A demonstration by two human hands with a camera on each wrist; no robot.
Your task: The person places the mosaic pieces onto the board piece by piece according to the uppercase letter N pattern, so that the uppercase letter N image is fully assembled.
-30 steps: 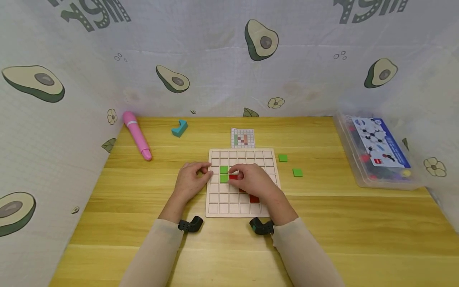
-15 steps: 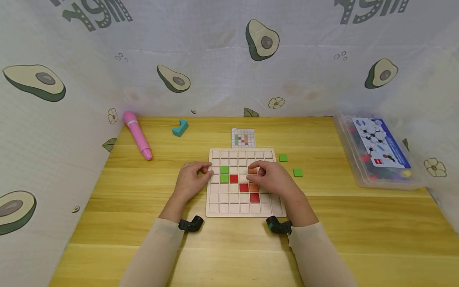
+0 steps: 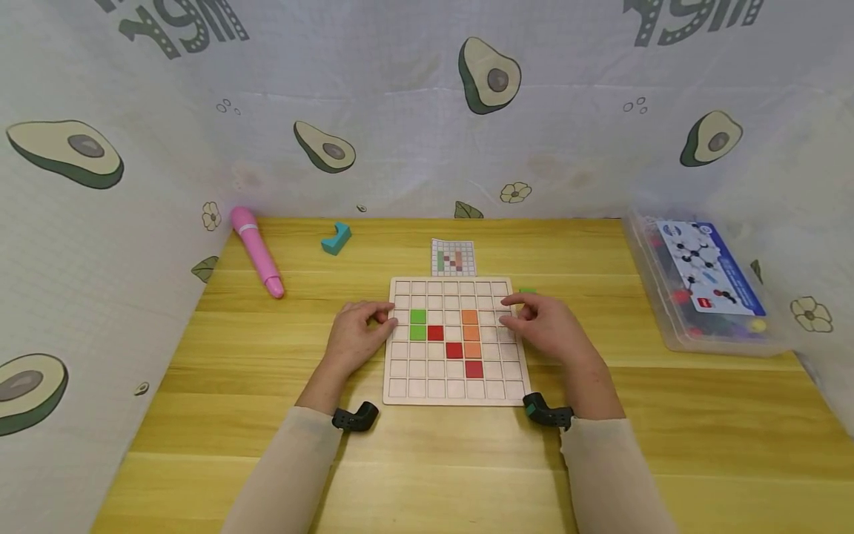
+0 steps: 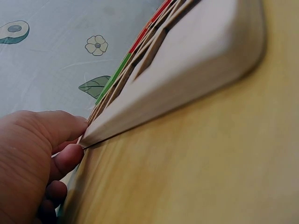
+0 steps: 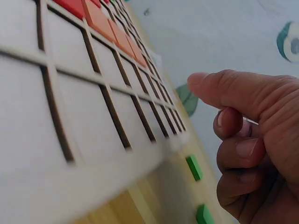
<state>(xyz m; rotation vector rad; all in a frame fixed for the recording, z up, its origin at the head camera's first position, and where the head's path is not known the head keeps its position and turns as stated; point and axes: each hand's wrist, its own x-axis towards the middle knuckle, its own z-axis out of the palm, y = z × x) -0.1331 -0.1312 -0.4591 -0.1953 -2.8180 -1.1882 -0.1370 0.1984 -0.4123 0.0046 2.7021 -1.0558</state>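
A wooden grid board [image 3: 427, 388] lies on the table in the head view. Set in its cells are two green tiles [image 3: 417, 325], three red tiles [image 3: 454, 350] and three orange tiles [image 3: 470, 334]. At the board's left edge, my left hand [image 3: 353, 334] touches the rim with thumb and index fingertips. My right hand [image 3: 550, 326] hovers over the right edge, thumb and index finger apart, holding nothing. Beside the board is a loose green tile [image 3: 528, 290], partly hidden by that hand. Two green tiles [image 5: 194, 168] show below the hand in the right wrist view.
Behind the board lies a paper pattern card [image 3: 454, 258]. A clear plastic box [image 3: 700, 282] stands at the back right. A pink wand-shaped object [image 3: 256, 252] and a teal block [image 3: 336, 239] lie at the back left. Printed fabric [image 3: 414, 148] hangs behind the table.
My right hand has moved right, from beside the green tiles, past the orange column, to the board's right edge. All three orange tiles are now uncovered. My left hand has stayed put.
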